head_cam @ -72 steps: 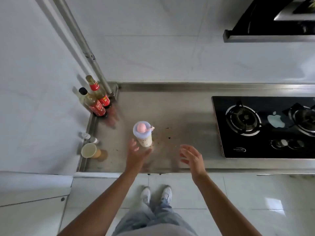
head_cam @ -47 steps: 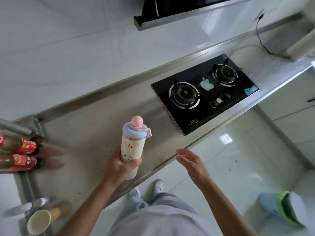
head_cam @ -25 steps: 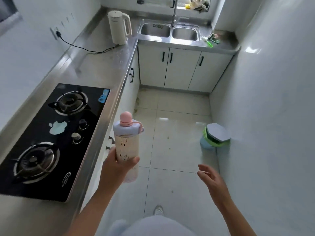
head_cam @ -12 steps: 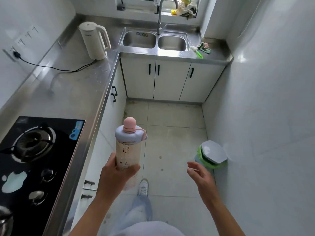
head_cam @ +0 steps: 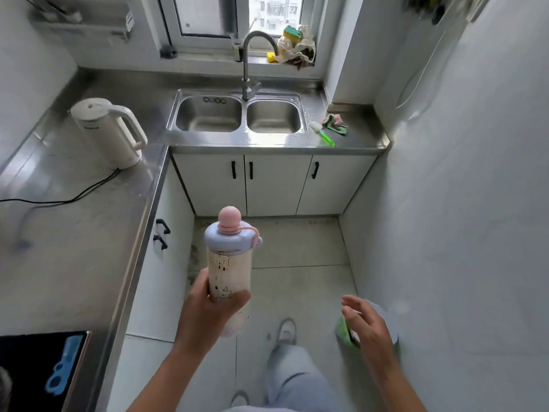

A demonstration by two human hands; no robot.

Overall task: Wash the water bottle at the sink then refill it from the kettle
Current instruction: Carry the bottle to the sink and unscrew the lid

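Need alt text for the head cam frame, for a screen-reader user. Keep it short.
A person's left hand holds a lidded water bottle upright over a kitchen floor, the right hand open and empty beside it. Ahead, a double sink with a faucet sits under a window; a white kettle stands on the counter to its left.

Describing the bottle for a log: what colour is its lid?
Pale lavender-blue lid with a pink knob, head view.
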